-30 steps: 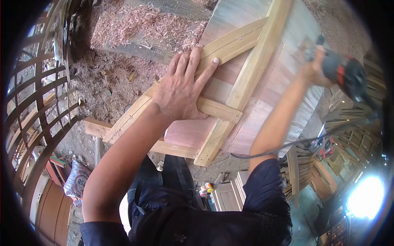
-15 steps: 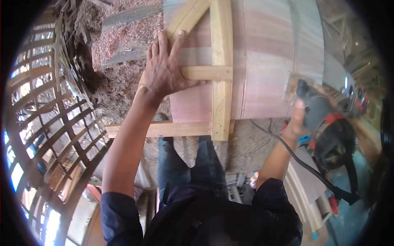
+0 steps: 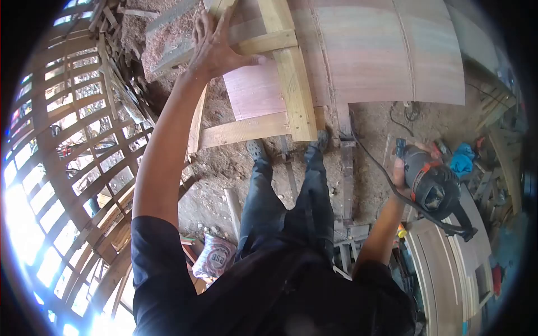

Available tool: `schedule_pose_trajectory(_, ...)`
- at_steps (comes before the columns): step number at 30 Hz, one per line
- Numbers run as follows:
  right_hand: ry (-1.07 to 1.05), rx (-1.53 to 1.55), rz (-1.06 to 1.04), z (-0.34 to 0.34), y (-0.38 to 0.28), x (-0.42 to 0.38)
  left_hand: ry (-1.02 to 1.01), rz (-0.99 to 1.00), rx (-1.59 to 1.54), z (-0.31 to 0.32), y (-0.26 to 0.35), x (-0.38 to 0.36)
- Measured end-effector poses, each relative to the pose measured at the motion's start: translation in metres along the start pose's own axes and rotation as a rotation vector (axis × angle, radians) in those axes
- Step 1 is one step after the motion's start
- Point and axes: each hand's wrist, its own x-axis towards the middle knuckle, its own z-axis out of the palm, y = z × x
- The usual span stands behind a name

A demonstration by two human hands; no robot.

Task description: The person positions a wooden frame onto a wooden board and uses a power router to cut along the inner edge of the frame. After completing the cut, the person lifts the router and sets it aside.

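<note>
My left hand [image 3: 216, 55] lies with spread fingers on the wooden frame [image 3: 300, 92], near where a slanted strip meets a short crosspiece. Its thumb stretches along the crosspiece's lower side. The frame rests on pinkish plywood sheets [image 3: 370, 59]. Off to the right, beyond the sheet's near edge, my right hand [image 3: 399, 175] is wrapped around a dark power tool with a red-orange band, which looks like a trim router [image 3: 431, 182]. A clear square base plate shows at its far end. The black cord [image 3: 372, 155] trails from the tool back toward the sheets.
A slatted lattice [image 3: 67, 140] curves along the left. Wood shavings [image 3: 134, 42] cover the ground at the upper left. A printed sack [image 3: 214, 256] lies near my legs. Curved wooden panels [image 3: 434, 269] and a blue cloth [image 3: 462, 159] are at the right.
My right hand has brought the router off the sheet's right part, toward me and over the ground. The view has shifted, so the frame sits higher; my left hand remains on it.
</note>
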Motion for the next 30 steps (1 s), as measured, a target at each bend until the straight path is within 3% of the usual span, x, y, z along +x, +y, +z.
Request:
schedule_pose_trajectory(2, -0.152, -0.215, 0.015, -0.010, -0.009, -0.004, 0.132, 0.115, 0.099, 0.010, -0.005, 0.006)
schedule_pose_trajectory(3, -0.130, -0.202, 0.007, -0.016, -0.009, -0.014, 0.087, 0.062, 0.205, 0.012, 0.007, 0.008)
schedule_pose_trajectory(5, -0.136, -0.600, -0.049, -0.030, -0.009, -0.035, 0.074, 0.002, 0.317, 0.019, 0.013, 0.004)
schedule_pose_trajectory(7, -0.239, -0.509, -0.090, -0.034, -0.016, -0.033, 0.051, 0.036, -0.016, 0.015, 0.002, 0.013)
schedule_pose_trajectory(10, -0.151, -0.204, -0.094, -0.033, 0.007, -0.052, -0.080, -0.101, 0.198, -0.005, 0.022, 0.014)
schedule_pose_trajectory(15, -0.269, 0.280, -0.018, -0.013, -0.011, -0.054, -0.187, -0.165, 0.199, -0.011, 0.028, 0.026)
schedule_pose_trajectory(21, -0.311, 0.317, -0.086, 0.026, -0.039, -0.023, -0.069, -0.072, 0.091, -0.005, 0.015, 0.027)
schedule_pose_trajectory(23, -0.303, 0.422, -0.141, 0.041, -0.038, -0.020, 0.055, -0.039, 0.111, 0.000, 0.013, 0.022)
schedule_pose_trajectory(25, -0.242, 0.542, -0.070, 0.058, -0.031, -0.032, 0.004, -0.061, 0.078, 0.001, 0.011, 0.026)
schedule_pose_trajectory(28, -0.279, 0.428, 0.070, 0.068, -0.083, -0.011, 0.039, -0.046, 0.117, 0.003, 0.016, 0.018)
schedule_pose_trajectory(30, -0.444, 0.277, 0.117, 0.058, -0.079, 0.005, 0.060, -0.033, 0.191, -0.006, 0.019, 0.017)
